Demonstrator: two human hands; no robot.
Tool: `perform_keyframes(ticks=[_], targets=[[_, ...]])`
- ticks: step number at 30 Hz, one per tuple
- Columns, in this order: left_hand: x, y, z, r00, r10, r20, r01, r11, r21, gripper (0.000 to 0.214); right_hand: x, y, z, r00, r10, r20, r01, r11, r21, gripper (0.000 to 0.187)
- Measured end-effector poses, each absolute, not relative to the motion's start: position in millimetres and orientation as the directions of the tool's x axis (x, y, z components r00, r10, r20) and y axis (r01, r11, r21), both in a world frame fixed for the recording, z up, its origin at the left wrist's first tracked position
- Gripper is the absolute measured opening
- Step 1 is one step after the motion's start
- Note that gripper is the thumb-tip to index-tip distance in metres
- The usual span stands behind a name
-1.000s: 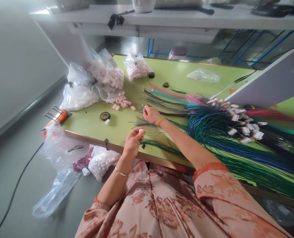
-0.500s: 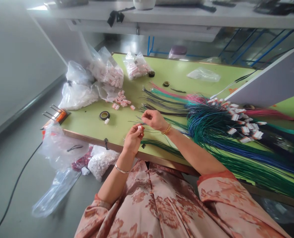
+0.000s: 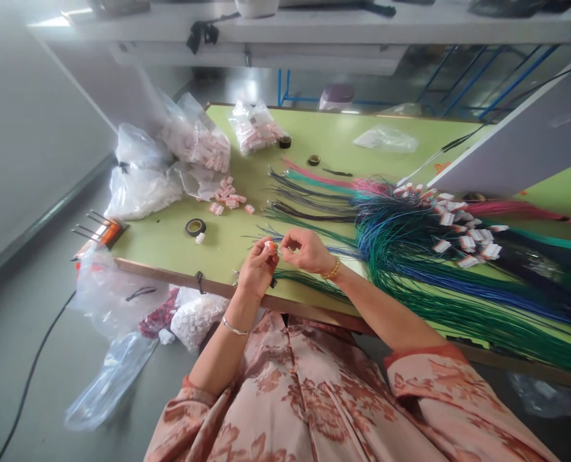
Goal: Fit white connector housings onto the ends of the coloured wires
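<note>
My left hand point(image 3: 255, 273) pinches a small white and orange connector point(image 3: 269, 246) just above the near edge of the green table point(image 3: 170, 239). My right hand point(image 3: 308, 249) is closed in a pinch right beside it, holding the end of a thin wire against the connector. Bundles of green, blue, black and pink wires point(image 3: 410, 256) fan out across the table to the right of both hands. Several loose pink connectors point(image 3: 228, 197) lie on the table beyond my left hand.
Clear bags of connectors point(image 3: 196, 144) sit at the table's far left. A tape roll point(image 3: 195, 226) lies near the left edge, and two more small rolls point(image 3: 314, 160) are further back. Plastic bags point(image 3: 122, 289) hang below the table's left edge. A grey board point(image 3: 521, 141) leans at the right.
My right hand has drawn back from the wire bundles toward me with a wire and met my left hand at the connector. The camera has tilted slightly.
</note>
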State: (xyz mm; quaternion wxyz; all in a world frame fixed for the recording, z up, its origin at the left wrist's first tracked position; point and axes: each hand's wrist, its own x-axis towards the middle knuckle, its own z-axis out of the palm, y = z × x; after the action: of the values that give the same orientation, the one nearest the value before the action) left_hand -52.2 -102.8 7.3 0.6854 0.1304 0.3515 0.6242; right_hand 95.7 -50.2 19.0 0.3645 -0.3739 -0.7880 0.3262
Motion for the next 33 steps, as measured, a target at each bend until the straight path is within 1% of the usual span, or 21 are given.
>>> perform_keyframes(ticks=[4, 8, 12, 17, 22, 26, 33], targets=[[-51.2, -102.1, 4.9, -0.04, 0.95, -0.309, -0.754, 0.174, 0.633, 0.021, 96.5, -54.1, 21.2, -0.439, 0.819, 0.37, 0.415, 0.55, -0.725, 0.003], [-50.4, -101.4, 2.1, -0.056, 0.958, -0.283, -0.739, 0.151, 0.656, 0.022, 95.8, -57.5, 23.6, -0.427, 0.81, 0.403, 0.442, 0.575, -0.688, 0.006], [-47.2, -102.2, 0.9, -0.102, 0.959, -0.266, -0.698, 0.122, 0.705, 0.027, 94.3, -58.7, 20.8, -0.436, 0.791, 0.429, 0.411, 0.6, -0.686, 0.01], [-39.2, -102.7, -0.2, -0.157, 0.956, -0.248, -0.62, 0.1, 0.778, 0.029, 94.3, -57.2, 9.9, -0.455, 0.768, 0.45, 0.376, 0.624, -0.685, 0.01], [-39.0, -97.1, 2.6, -0.194, 0.948, -0.252, -0.629, 0.077, 0.774, 0.029, 97.8, -51.4, 8.3, -0.492, 0.752, 0.438, 0.357, 0.634, -0.686, 0.008], [-41.4, -92.8, 5.7, -0.181, 0.954, -0.241, -0.624, 0.078, 0.778, 0.03, 99.5, -48.4, 12.0, -0.495, 0.765, 0.413, 0.357, 0.612, -0.706, 0.008], [-32.3, -92.7, 4.0, -0.206, 0.946, -0.251, -0.579, 0.09, 0.811, 0.034, 96.4, -55.5, 9.2, -0.458, 0.794, 0.399, 0.438, 0.592, -0.676, 0.013]])
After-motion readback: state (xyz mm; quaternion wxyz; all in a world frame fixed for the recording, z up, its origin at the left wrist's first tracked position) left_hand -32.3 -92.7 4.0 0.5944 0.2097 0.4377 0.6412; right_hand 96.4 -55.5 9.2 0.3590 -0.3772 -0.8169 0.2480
